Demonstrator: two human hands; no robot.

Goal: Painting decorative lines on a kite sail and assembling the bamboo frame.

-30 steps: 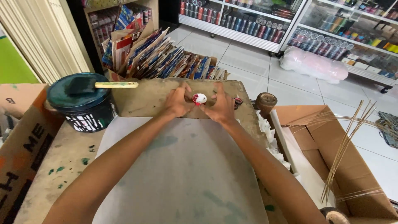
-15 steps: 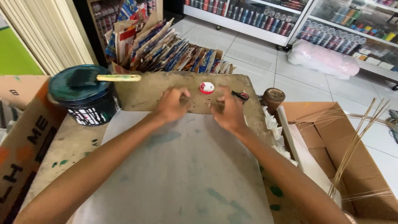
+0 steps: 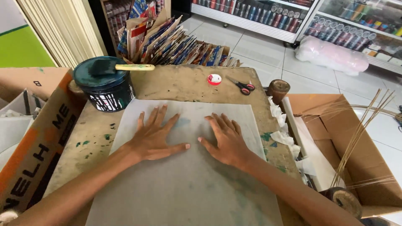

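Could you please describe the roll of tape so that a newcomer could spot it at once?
Start at the brown table and look to its far edge, beyond the grey sheet. The tape lies flat there, just left of the scissors. It is the only small round thing, red with a white centre.

Sheet of paper (image 3: 188, 184) beneath both hands, near edge seemingly cut off below.

The sheet of paper (image 3: 184, 180) is pale grey with faint bluish-green smudges. The desk (image 3: 176, 86) is dull tan, flecked with green paint. The pot (image 3: 102, 86) is dark teal, its side streaked white. The tape roll (image 3: 214, 79) looks red and white; the scissors (image 3: 242, 86) have red handles.
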